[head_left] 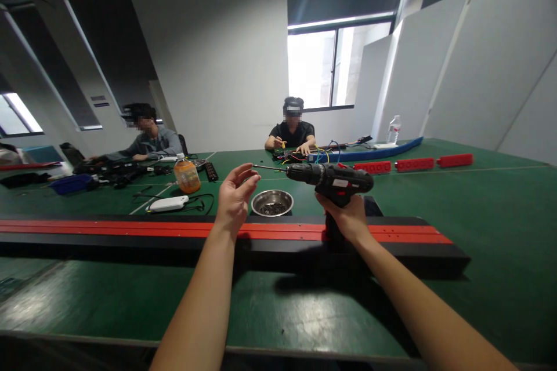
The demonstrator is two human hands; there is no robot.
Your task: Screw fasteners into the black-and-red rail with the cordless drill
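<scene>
Fingers (244,169) of the left hand (234,194) curl with a narrow gap between thumb and forefinger at the tip of a long drill bit (270,168); whether they touch it or pinch anything small cannot be told. To their right, a black power drill (324,175) sits in the right hand (348,218), wrapped around its grip. Bit and drill body share one long axis, nearly level and running crosswise, the tip pointing at the left fingers, the left hand nearer the tip and the right nearer the body. Below the left fingertips and slightly right, a metal bowl (285,199) holds a scatter of small dark pieces (273,208), just past a red-and-black beam (278,230). Left of the fingers and farther off stands a bottle (187,178) of orange liquid; farther left, a blue tray (69,186), its contents unclear.
</scene>
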